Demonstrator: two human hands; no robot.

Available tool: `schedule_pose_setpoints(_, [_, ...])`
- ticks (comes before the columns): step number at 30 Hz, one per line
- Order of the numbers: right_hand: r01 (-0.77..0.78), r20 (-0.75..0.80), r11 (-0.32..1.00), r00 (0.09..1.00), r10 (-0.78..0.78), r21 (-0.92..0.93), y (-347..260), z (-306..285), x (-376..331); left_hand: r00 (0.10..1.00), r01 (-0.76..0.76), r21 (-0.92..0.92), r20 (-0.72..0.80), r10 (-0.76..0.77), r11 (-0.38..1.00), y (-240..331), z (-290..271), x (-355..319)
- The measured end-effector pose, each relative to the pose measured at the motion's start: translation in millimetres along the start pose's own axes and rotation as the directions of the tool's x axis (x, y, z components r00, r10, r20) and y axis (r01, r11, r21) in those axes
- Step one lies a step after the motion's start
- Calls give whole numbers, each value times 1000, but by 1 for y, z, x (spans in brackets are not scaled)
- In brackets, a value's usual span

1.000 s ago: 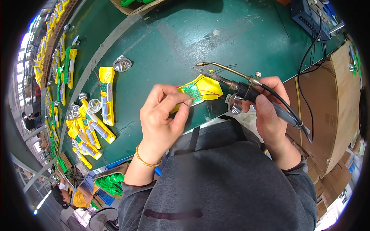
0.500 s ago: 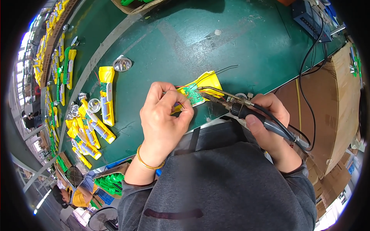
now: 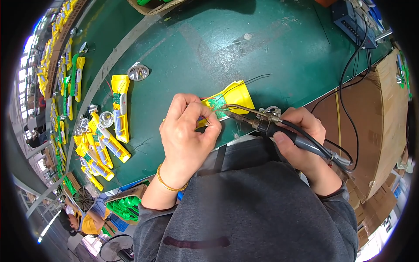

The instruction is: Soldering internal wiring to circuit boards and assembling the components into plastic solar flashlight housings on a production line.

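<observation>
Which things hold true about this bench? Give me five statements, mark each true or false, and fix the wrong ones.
1. The right grip holds a soldering iron. True.
2. The left grip is at a yellow casing with a green circuit board. True.
3. The soldering iron's tip points away from the circuit board. False: it points toward it.
4. A silver reflector cup sits on the bench top, left of the left grip. True.
5. The bench top is white. False: it is green.

Ylw casing (image 3: 240, 97) is lying on grn table (image 3: 174, 65), flared end pointing upper R; grn PCB (image 3: 216, 102) is sitting in it, blk wires (image 3: 263, 75) trailing R. Blk/gry soldering iron (image 3: 267, 128) is slanting in from lower R, tip pointing at PCB, contact unclear.
</observation>
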State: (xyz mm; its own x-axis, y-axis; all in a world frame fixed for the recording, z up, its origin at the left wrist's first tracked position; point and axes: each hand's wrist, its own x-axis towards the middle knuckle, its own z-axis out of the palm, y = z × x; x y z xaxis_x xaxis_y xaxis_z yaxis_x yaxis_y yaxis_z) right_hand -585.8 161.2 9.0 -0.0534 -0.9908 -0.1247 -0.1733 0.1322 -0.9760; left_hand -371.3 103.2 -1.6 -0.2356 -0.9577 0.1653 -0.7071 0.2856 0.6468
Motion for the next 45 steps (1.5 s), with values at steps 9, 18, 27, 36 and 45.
schedule_pose_setpoints(9, [38, 17, 997, 999, -37, -67, -3, -2, 4, 998, 35, -43, 44, -34, 998, 2, -2, 2])
schedule_pose_setpoints(18, [-51, -106, 979, 992, 73, 198, 9, -9, 0, 999, -25, -17, 45, 26, 1000, 1, -2, 4])
schedule_pose_setpoints(27, [-16, -18, 947, 1000, 23, 322, -2, 6, 15, 993, 12, 28, 114, -15, 1000, 7, -6, 7])
schedule_pose_setpoints(36, [79, 17, 997, 997, -79, 3, 2, -12, -2, 994, 15, -47, 106, -10, 999, 10, -5, 5])
schedule_pose_setpoints(45, [52, 37, 999, 998, -52, -11, 1, -10, -2, 996, 15, -3, 89, -15, 1000, 12, -3, 7])
